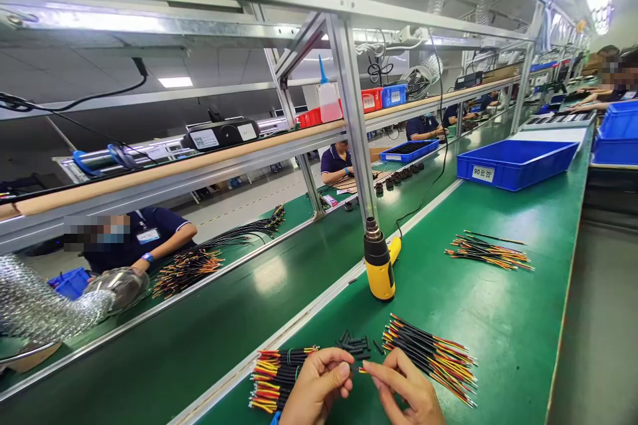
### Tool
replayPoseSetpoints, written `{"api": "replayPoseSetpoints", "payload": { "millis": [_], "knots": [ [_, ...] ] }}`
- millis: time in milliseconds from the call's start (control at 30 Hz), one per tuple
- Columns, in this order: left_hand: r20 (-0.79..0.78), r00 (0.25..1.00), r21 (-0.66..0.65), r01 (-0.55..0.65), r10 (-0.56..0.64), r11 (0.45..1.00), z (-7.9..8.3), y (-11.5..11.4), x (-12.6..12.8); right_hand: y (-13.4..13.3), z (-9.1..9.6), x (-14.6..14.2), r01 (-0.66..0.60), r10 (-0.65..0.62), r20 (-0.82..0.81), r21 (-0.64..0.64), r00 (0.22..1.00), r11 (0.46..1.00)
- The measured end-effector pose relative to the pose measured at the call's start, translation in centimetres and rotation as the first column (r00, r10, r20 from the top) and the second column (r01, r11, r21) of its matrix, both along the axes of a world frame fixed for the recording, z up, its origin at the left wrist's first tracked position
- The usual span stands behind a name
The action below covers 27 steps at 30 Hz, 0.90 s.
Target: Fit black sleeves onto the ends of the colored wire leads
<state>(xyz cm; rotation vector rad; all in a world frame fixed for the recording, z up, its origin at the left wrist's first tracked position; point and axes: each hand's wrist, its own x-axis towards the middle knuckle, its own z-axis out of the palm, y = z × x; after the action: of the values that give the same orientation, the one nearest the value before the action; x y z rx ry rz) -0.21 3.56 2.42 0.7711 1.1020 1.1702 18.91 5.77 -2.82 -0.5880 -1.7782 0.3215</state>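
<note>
My right hand [406,388] pinches a thin wire lead [362,370] whose short red and yellow ends poke out at the fingertips. My left hand [321,382] is closed, thumb against forefinger, close by on the left; whatever lies in that pinch is hidden. Just beyond both hands is a small heap of short black sleeves [355,344]. To the left, partly behind my left hand, lie bundled black wires [276,375] with red and yellow ends. A loose pile of similar wires [431,358] spreads to the right of my right hand.
A yellow heat gun [379,265] stands nozzle up beyond the sleeves. Farther right are more wires [488,252] and a blue bin [516,163]. A metal post [349,106] carries the shelf. Across the bench, a co-worker [144,239] sits near a wire pile [189,269].
</note>
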Motion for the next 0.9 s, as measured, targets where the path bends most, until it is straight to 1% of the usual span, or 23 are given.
{"api": "replayPoseSetpoints", "payload": {
  "millis": [33,100,133,200,233,300,367,433,500,567,633,667,700,733,833,900],
  "knots": [
    [-0.032,0.999,0.02,0.004,-0.003,1.0,0.0,0.0,-0.1,0.0,0.0,0.1,0.015,-0.015,0.014,0.007,1.0,1.0],
    [-0.164,0.986,0.102,0.027,-0.01,0.994,0.0,0.0,-0.3,0.0,0.1,0.1,0.056,-0.057,0.046,0.02,0.997,0.998],
    [-0.256,0.967,0.155,0.045,-0.004,0.987,0.0,0.0,-0.4,0.0,0.2,0.1,0.072,-0.073,0.058,0.022,0.996,0.997],
    [-0.432,0.901,0.245,0.085,0.03,0.966,0.0,0.0,-0.4,-0.1,0.2,-0.1,0.081,-0.082,0.053,0.007,0.995,0.997],
    [-0.488,0.871,0.271,0.097,0.05,0.958,0.0,-0.1,-0.3,-0.2,0.2,-0.2,0.068,-0.068,0.036,-0.009,0.997,0.998],
    [-0.542,0.838,0.286,0.111,0.066,0.952,-0.1,-0.2,-0.1,-0.3,-0.2,-0.4,0.023,-0.024,-0.014,-0.078,1.0,0.997],
    [-0.544,0.838,0.266,0.124,0.043,0.956,-0.2,-0.2,0.2,-0.3,-0.8,-0.4,-0.02,0.005,-0.075,-0.201,0.997,0.979],
    [-0.523,0.852,0.234,0.137,0.006,0.962,-0.4,-0.2,0.3,-0.3,-1.5,-0.3,-0.055,0.014,-0.12,-0.347,0.993,0.936],
    [-0.5,0.866,0.21,0.159,-0.034,0.965,-0.6,-0.2,0.4,-0.3,-2.0,-0.1,-0.115,0.056,-0.14,-0.459,0.989,0.881],
    [-0.509,0.858,0.208,0.189,-0.059,0.96,-0.8,-0.1,0.5,-0.2,-2.3,-0.1,-0.206,0.152,-0.144,-0.531,0.978,0.822],
    [-0.55,0.833,0.217,0.214,-0.062,0.952,-0.8,-0.1,0.6,-0.2,-2.3,-0.3,-0.29,0.246,-0.156,-0.578,0.957,0.762],
    [-0.573,0.818,0.222,0.221,-0.056,0.95,-0.7,-0.2,0.7,-0.2,-2.2,-0.3,-0.313,0.272,-0.16,-0.59,0.949,0.744],
    [-0.591,0.806,0.231,0.217,-0.041,0.948,-0.5,-0.2,0.7,-0.2,-2.0,-0.4,-0.311,0.272,-0.156,-0.591,0.949,0.745],
    [-0.603,0.798,0.242,0.207,-0.02,0.948,-0.3,-0.3,0.7,-0.2,-1.7,-0.4,-0.288,0.254,-0.142,-0.576,0.957,0.765],
    [-0.603,0.796,0.278,0.164,0.039,0.946,0.2,-0.5,0.6,-0.3,-0.5,-0.2,-0.178,0.159,-0.08,-0.451,0.984,0.874],
    [-0.57,0.821,0.293,0.167,0.031,0.941,0.3,-0.6,0.6,-0.3,0.3,0.0,-0.178,0.157,-0.088,-0.367,0.984,0.913]
  ]
}}
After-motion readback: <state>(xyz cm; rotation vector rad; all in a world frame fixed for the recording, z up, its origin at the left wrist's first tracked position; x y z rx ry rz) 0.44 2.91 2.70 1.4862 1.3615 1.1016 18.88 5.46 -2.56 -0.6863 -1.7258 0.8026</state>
